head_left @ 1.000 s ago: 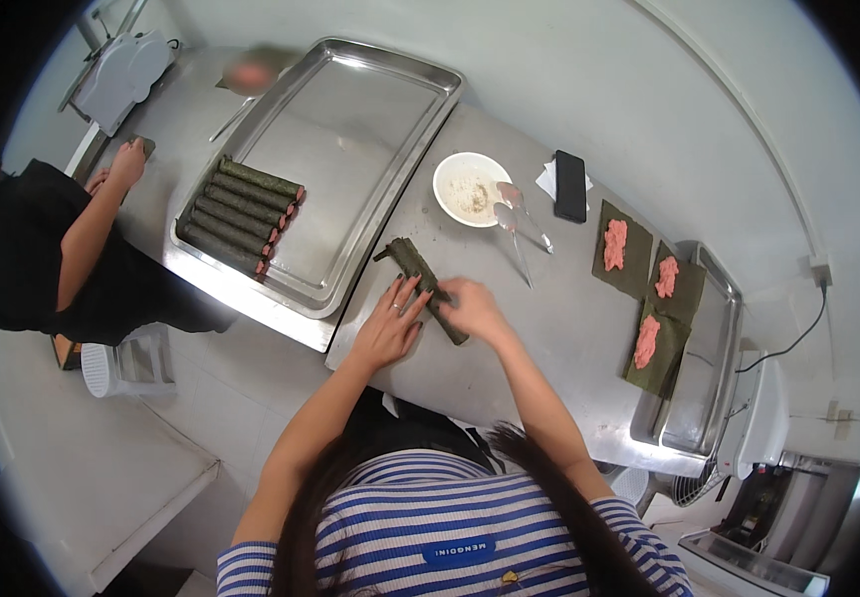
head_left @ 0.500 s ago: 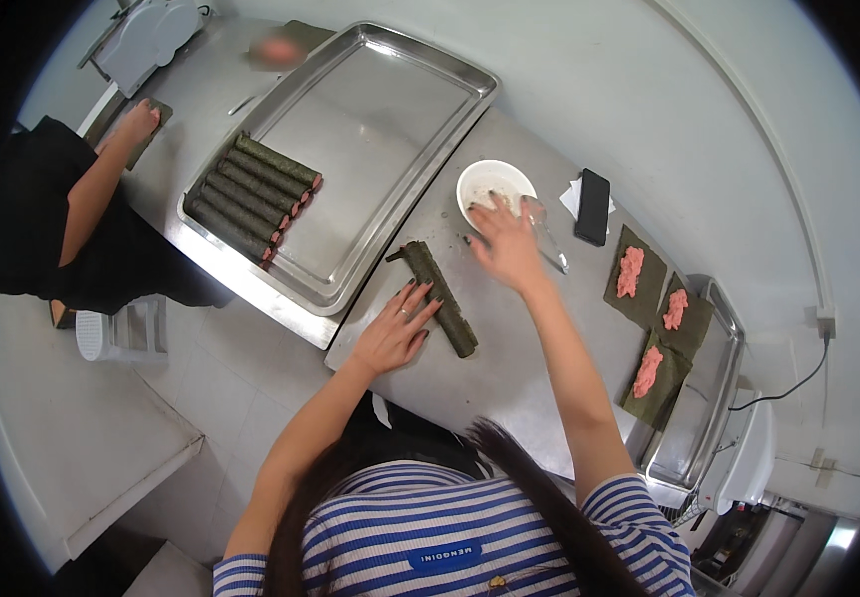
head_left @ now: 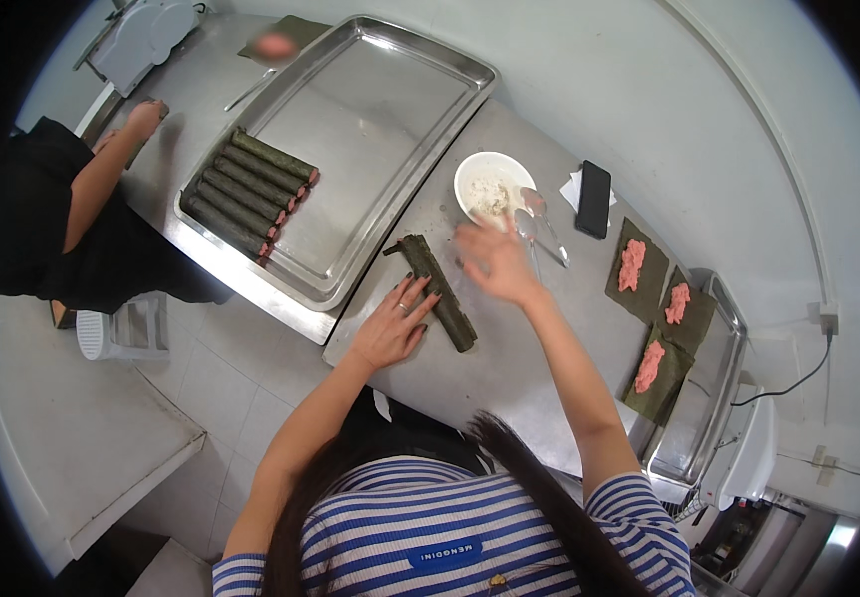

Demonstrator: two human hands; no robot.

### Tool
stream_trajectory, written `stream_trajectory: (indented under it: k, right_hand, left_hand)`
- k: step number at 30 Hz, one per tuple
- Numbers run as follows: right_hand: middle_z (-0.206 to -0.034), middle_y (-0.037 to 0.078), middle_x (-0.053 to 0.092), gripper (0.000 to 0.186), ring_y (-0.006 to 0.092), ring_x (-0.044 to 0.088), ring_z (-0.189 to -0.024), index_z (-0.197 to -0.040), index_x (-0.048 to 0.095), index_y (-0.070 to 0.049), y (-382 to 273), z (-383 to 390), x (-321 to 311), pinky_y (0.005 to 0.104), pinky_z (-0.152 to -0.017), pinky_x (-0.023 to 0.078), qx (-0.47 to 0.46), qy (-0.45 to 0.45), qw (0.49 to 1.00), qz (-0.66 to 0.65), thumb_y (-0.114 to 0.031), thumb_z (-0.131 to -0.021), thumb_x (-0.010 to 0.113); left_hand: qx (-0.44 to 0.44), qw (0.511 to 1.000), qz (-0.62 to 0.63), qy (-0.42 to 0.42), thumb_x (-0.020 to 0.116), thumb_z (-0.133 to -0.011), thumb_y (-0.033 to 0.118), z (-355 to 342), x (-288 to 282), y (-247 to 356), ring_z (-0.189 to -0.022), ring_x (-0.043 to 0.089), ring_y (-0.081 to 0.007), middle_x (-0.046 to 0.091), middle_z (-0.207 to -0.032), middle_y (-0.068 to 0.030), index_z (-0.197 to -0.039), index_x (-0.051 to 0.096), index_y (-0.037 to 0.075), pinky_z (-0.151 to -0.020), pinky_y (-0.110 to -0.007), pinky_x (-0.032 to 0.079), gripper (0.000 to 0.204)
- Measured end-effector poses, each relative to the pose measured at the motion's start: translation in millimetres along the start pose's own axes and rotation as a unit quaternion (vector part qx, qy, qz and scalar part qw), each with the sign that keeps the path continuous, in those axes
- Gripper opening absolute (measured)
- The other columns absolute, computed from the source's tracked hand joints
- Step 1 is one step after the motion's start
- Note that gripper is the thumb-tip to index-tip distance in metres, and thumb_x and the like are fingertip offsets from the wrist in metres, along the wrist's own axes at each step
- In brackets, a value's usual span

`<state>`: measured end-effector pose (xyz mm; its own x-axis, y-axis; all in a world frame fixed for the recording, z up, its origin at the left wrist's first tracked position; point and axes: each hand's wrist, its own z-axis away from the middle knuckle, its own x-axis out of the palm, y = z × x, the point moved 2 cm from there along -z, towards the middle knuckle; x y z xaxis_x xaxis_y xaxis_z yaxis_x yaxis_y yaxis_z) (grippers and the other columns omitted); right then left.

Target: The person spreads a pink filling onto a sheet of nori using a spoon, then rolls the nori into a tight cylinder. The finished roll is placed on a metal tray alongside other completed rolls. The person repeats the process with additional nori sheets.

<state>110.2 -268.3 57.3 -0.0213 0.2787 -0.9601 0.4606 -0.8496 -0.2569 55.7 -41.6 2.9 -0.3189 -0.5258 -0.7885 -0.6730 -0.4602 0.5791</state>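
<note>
The right hand, blurred, loosely spread, has drawn from the white bowl to its six o'clock side; the left hand stays splayed on the dark-green roll.

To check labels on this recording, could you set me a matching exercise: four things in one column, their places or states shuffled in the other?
Things:
1. Single green roll
2. White bowl
3. Phone
4. Row of rolls

Places or states:
A. Lying on white paper
B. Side by side in the large metal tray
C. Under the fingers of the left grip
D. Holding whitish contents

Pairs: 1-C, 2-D, 3-A, 4-B
</note>
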Motion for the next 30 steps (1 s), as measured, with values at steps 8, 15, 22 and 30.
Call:
stream_trajectory:
  k: [8,15,22,30]
  right_hand:
    - [-0.130,0.007,0.058,0.042,0.0266,0.039,-0.134,-0.119,0.062,-0.004,44,-20,-5,0.0568,-0.113,0.015,0.106,-0.015,0.989,0.100,-0.034,-0.090,0.055]
    - [-0.135,0.004,0.054,0.043,0.0236,0.035,-0.137,-0.124,0.059,-0.007,-18,19,28,0.0566,-0.115,0.013,-0.062,-0.032,0.996,0.050,-0.020,-0.083,0.056]
    - [-0.138,0.004,0.050,0.051,0.0267,0.037,-0.136,-0.129,0.055,-0.008,-10,51,7,0.0577,-0.115,0.013,-0.083,-0.184,0.979,-0.030,-0.017,-0.079,0.058]
    - [-0.134,0.006,0.054,0.045,0.0272,0.039,-0.134,-0.124,0.059,-0.007,53,-13,-3,0.0570,-0.113,0.014,0.089,-0.015,0.990,0.105,-0.034,-0.089,0.057]
  left_hand:
    - [0.003,1.000,-0.006,-0.001,0.061,-0.081,0.014,-1,-1,1,-0.134,0.032,-0.0407,0.031,-0.148,-0.0167,-0.137,0.043,0.011,-0.110,-0.045,0.031,0.060]
    - [0.008,1.000,-0.009,0.000,0.061,-0.081,0.015,-2,2,1,-0.134,0.032,-0.0406,0.030,-0.148,-0.0165,-0.139,0.042,0.011,-0.110,-0.045,0.032,0.060]
    - [0.002,1.000,0.002,0.002,0.063,-0.079,0.012,-2,1,0,-0.134,0.032,-0.0412,0.031,-0.148,-0.0175,-0.138,0.042,0.010,-0.110,-0.046,0.031,0.062]
    - [0.010,1.000,-0.003,0.002,0.062,-0.080,0.012,-3,1,-1,-0.135,0.031,-0.0412,0.031,-0.148,-0.0180,-0.138,0.043,0.010,-0.111,-0.046,0.031,0.061]
